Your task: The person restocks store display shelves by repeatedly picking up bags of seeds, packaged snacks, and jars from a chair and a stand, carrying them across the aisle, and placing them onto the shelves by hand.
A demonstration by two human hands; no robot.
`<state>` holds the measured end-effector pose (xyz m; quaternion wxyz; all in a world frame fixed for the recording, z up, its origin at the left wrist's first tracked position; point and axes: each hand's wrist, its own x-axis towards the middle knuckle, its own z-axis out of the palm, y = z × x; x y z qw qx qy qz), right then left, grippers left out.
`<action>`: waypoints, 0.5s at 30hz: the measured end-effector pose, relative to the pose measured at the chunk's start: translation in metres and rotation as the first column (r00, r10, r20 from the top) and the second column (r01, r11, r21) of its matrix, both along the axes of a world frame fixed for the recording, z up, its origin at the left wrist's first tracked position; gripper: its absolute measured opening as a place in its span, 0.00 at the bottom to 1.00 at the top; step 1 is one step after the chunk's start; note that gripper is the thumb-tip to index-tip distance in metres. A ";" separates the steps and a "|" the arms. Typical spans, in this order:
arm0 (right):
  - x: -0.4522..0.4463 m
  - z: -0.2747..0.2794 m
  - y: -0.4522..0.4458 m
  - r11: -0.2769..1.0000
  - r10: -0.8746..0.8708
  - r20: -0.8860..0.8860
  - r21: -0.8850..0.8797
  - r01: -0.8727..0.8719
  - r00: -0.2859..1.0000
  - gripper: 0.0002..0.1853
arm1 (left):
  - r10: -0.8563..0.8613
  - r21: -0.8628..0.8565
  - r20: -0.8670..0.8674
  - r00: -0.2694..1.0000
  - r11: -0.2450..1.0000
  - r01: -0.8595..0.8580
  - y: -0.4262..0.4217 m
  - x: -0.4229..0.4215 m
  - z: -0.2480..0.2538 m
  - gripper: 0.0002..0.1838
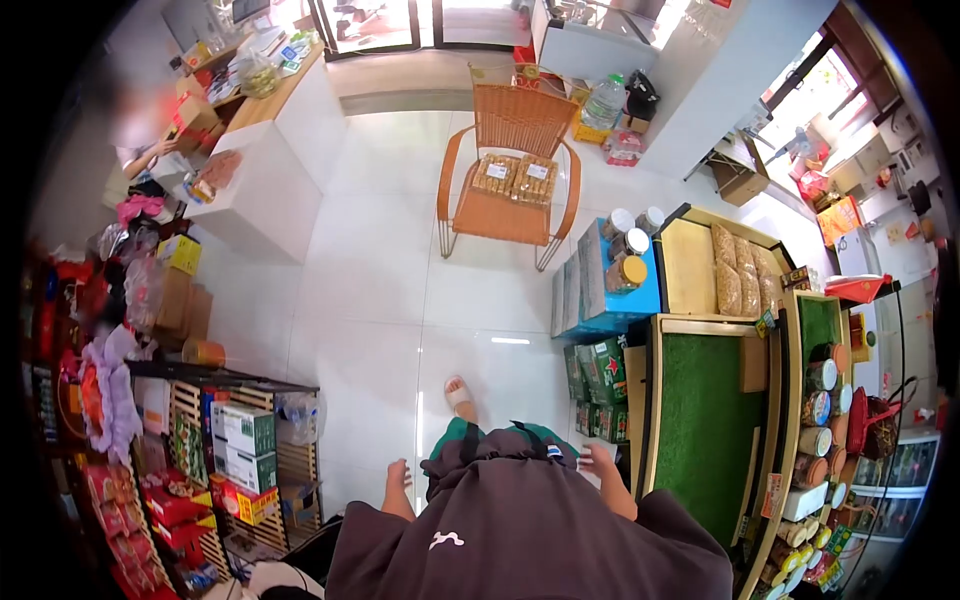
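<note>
Head view: both hands free, goods on either side

Left hand [398,475] and right hand [597,458] are out at either side of the dark shirt [520,520], fingers loosely spread, nothing gripped or touched. One foot [458,390] shows ahead of the body, so the arms are probably out for balance mid-step or just relaxed.

Nearest the right hand: green cartons [606,370], stacked low on the floor at center right, beside the green-lined wooden bin [705,400]. Likely tucked there to leave the walkway usable. Nearest the left hand, but apart from it: white-and-green boxes [244,445] on the slatted rack [290,465], lower left, piled flat, presumably to save shelf room.

Straight ahead of both hands, upper center and well apart, two clear packs [515,178] lie side by side on the wicker chair [500,215] (labels up, contents not readable). The seat seems to serve as a handy flat spot. Lidded jars [627,272] stand upright on the blue carton [595,290], right of center, which looks used as a makeshift stand.

Upper left: another person [135,150] behind the counter [270,180], one hand near a brown box [196,112]; can't tell if touching.
</note>
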<state>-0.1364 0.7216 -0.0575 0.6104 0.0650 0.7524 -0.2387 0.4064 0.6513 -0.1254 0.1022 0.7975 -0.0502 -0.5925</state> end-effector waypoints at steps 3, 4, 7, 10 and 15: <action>0.007 0.003 -0.089 0.981 0.131 -0.186 -0.116 -0.154 0.974 0.18 | -0.207 -0.172 -0.012 0.978 0.964 0.202 -0.100 -0.004 -0.018 0.23; 0.006 0.000 -0.122 0.975 0.132 -0.187 -0.153 -0.162 0.973 0.17 | -0.213 -0.248 0.038 0.976 0.944 0.216 -0.137 -0.016 -0.009 0.22; 0.004 -0.003 -0.207 0.945 0.124 -0.181 -0.278 -0.171 0.976 0.17 | -0.281 -0.433 0.055 0.958 0.858 0.277 -0.240 -0.054 0.022 0.22; 0.007 0.010 -0.280 0.935 0.148 -0.180 -0.294 -0.197 0.972 0.19 | -0.372 -0.488 0.067 0.926 0.797 0.356 -0.321 -0.106 0.021 0.21; -0.010 0.002 -0.385 0.934 0.114 -0.051 -0.336 -0.125 0.992 0.23 | -0.546 -0.486 -0.001 0.838 0.732 0.477 -0.417 -0.201 0.048 0.23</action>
